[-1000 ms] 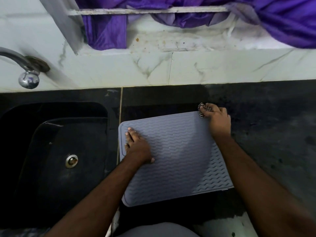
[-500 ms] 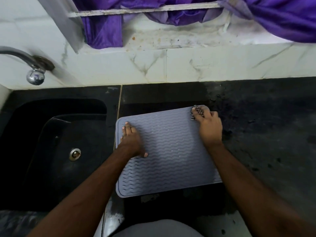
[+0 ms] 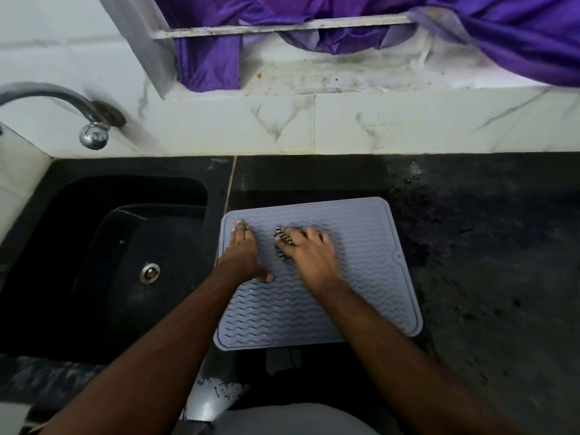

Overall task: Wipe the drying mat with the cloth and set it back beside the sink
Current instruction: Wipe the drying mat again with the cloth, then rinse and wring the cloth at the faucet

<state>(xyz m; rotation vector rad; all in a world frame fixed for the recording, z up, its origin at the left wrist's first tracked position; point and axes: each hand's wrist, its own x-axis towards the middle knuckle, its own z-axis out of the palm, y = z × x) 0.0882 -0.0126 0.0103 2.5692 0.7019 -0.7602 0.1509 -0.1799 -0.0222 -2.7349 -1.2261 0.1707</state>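
The left hand (image 3: 244, 252) lies flat on the mat (image 3: 361, 277), with its fingers spread out and pointing away from the person. It holds nothing. It just presses down near the mat's left edge. The right hand (image 3: 309, 252) is right next to it, bunched over the cloth (image 3: 282, 243). Only a little of the striped black and white cloth pokes out from under the fingers.

The mat is grey with wavy bumps. It lies flat on the dark counter (image 3: 486, 246), just beside the black sink (image 3: 125, 262). Its left edge sits close to the sink's rim. A tap (image 3: 62, 102) sticks out of the wall over the sink.

This looks like the wiping step. One hand keeps the mat from sliding and the other rubs it with the cloth.

The wiping hand looks a bit blurry, so it is likely moving. The near part of the mat may need a rub next. For that, the cloth must stay pressed flat on the bumps while the left hand keeps the mat from slipping.
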